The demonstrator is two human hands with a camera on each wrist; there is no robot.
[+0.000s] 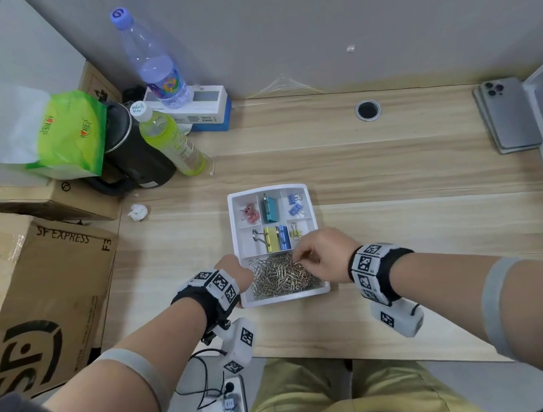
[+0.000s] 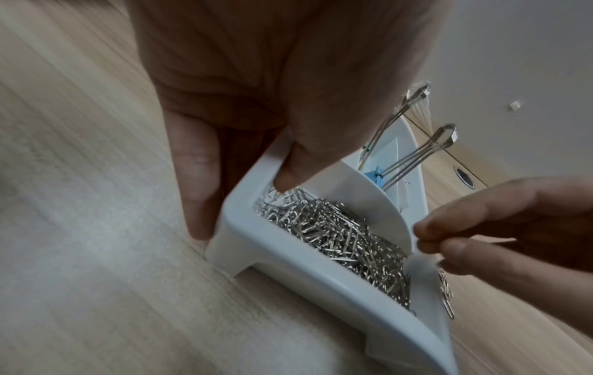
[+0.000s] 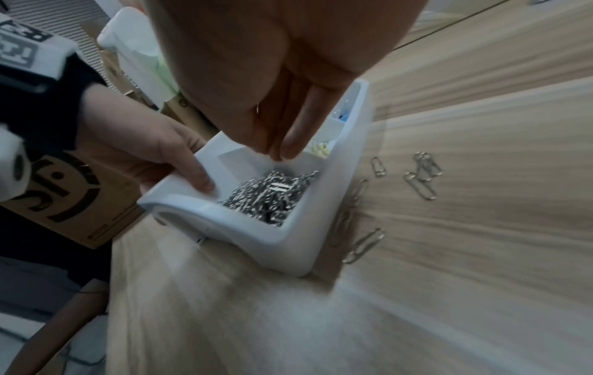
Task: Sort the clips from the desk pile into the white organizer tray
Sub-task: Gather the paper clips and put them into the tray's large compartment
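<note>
Head view: white plastic organizer tray (image 1: 310,197) sits mid-desk on the pale wood-grain desk (image 1: 395,161); its near, wide compartment holds the heap of silver wire paper clips (image 1: 281,275). Far compartments hold coloured binder clips: pink (image 1: 250,213), teal (image 1: 269,209), small blue (image 1: 295,204); the middle row has yellow and blue ones (image 1: 277,238). My left hand (image 1: 235,272) is at the tray's near-left corner; my right hand (image 1: 325,255) is over the heap, fingers bunched. Left wrist view: my left thumb (image 2: 298,162) hooks over the tray rim (image 2: 308,266) and a finger lies along the outside wall, so this hand grips the tray. My right fingertips (image 2: 449,243) are pinched together over the divider; whether they hold a clip I cannot tell. Right wrist view: right fingers (image 3: 289,137) point down, close together, just above the heap. Several loose silver paper clips (image 3: 420,175) lie on the desk just beside the tray's right wall.
</note>
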